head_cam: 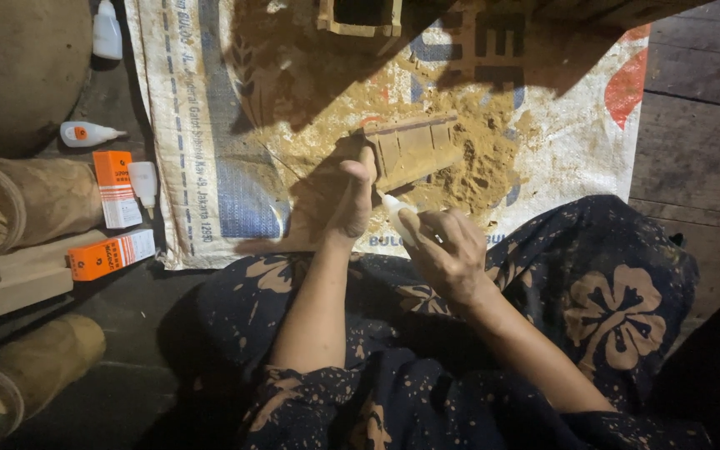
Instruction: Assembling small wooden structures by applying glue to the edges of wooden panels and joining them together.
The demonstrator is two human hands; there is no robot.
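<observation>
Now the left hand (350,200) is steadying one wooden block (414,148), fingers closed on its end, while the right hand (447,246) is gripping one white glue bottle (396,212). Two orange-and-white boxes (115,188) and three more white bottles (87,133) are lying left of the sack (202,125).

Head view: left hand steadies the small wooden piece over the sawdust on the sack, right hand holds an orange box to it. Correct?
Not quite. The right hand holds a small white squeeze bottle, nozzle toward the wooden piece, not an orange box. The two orange boxes lie off to the left beside the sack. The head view shows this. The rest stands: the left hand steadies the piece over the sawdust.
</observation>
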